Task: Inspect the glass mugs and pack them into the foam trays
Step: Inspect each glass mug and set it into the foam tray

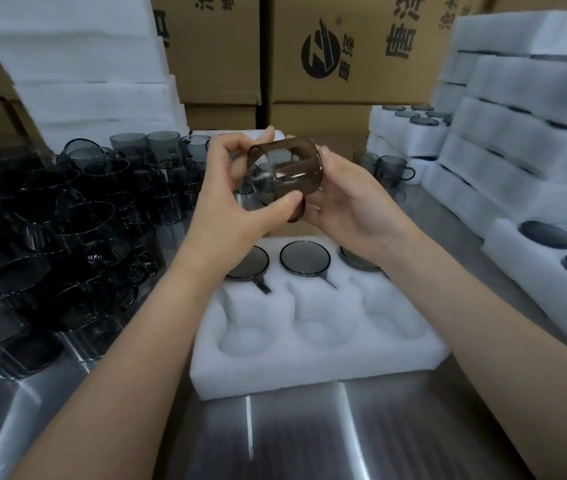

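1 smoky glass mug [284,171] held on its side above foam tray [310,368]. Left hand [237,199] clamps the rim end, right hand [348,206] fingers curl round the base. Tray: 3 packed mugs [304,257] in the far row, 3 near pockets [313,332] open. Loose mugs [67,216] heaped left.

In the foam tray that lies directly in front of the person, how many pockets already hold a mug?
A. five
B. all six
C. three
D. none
C: the far row of the foam tray holds three packed mugs, the three near pockets are bare, and the left hand and right hand hold a fourth mug above it.
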`<state>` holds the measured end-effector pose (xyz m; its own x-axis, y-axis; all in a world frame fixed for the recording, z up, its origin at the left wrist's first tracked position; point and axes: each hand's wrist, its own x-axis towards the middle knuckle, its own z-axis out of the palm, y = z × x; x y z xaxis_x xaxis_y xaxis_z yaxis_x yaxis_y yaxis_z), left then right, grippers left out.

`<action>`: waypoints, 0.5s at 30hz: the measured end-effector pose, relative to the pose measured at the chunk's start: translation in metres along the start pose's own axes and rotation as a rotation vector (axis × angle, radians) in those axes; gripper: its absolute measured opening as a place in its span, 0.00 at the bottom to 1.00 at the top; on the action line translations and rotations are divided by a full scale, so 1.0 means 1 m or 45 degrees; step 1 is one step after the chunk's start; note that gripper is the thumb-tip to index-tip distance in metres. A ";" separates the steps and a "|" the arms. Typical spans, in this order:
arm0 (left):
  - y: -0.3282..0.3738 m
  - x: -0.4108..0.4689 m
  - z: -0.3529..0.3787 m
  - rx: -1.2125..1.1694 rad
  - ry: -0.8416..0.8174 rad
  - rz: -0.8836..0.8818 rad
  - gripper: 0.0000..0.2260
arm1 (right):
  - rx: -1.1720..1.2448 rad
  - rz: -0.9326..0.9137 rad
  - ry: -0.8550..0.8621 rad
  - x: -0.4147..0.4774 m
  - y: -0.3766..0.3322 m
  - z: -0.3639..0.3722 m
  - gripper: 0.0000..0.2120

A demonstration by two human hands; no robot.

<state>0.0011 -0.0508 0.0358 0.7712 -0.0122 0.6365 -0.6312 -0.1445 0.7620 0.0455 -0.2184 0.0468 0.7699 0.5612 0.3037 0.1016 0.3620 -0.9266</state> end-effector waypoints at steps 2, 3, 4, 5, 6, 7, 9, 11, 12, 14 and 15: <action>-0.003 0.001 -0.001 -0.009 0.003 -0.034 0.24 | -0.035 -0.067 -0.019 -0.001 0.000 -0.001 0.21; -0.005 0.002 -0.002 0.003 0.012 -0.046 0.24 | -0.029 -0.087 -0.005 -0.002 -0.001 0.001 0.23; -0.007 0.002 -0.003 0.011 0.017 -0.059 0.24 | -0.018 -0.098 0.020 -0.002 -0.001 0.002 0.23; -0.008 0.002 -0.003 0.016 0.013 -0.071 0.24 | -0.020 -0.112 0.045 -0.002 -0.001 0.004 0.22; -0.009 0.003 -0.004 0.022 -0.002 -0.084 0.25 | -0.055 -0.132 0.072 -0.002 -0.001 0.004 0.22; -0.009 0.003 -0.004 0.036 -0.026 -0.097 0.27 | -0.138 -0.156 0.101 -0.002 -0.001 0.005 0.21; -0.008 0.002 -0.003 0.083 -0.076 -0.113 0.28 | -0.367 -0.200 0.156 -0.003 0.000 0.006 0.19; -0.006 0.001 -0.002 0.146 -0.101 -0.101 0.28 | -0.504 -0.234 0.207 -0.004 0.001 0.009 0.16; -0.005 0.001 -0.001 0.184 -0.108 -0.085 0.29 | -0.540 -0.260 0.234 -0.004 0.001 0.010 0.15; -0.004 0.001 -0.001 0.261 -0.130 -0.056 0.30 | -0.586 -0.315 0.311 -0.004 0.002 0.013 0.12; -0.004 0.001 0.000 0.301 -0.149 -0.047 0.31 | -0.584 -0.330 0.355 -0.004 0.001 0.014 0.10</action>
<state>0.0047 -0.0499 0.0337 0.8062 -0.1152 0.5804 -0.5764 -0.3742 0.7264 0.0340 -0.2094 0.0475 0.8137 0.2586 0.5206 0.5223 0.0679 -0.8500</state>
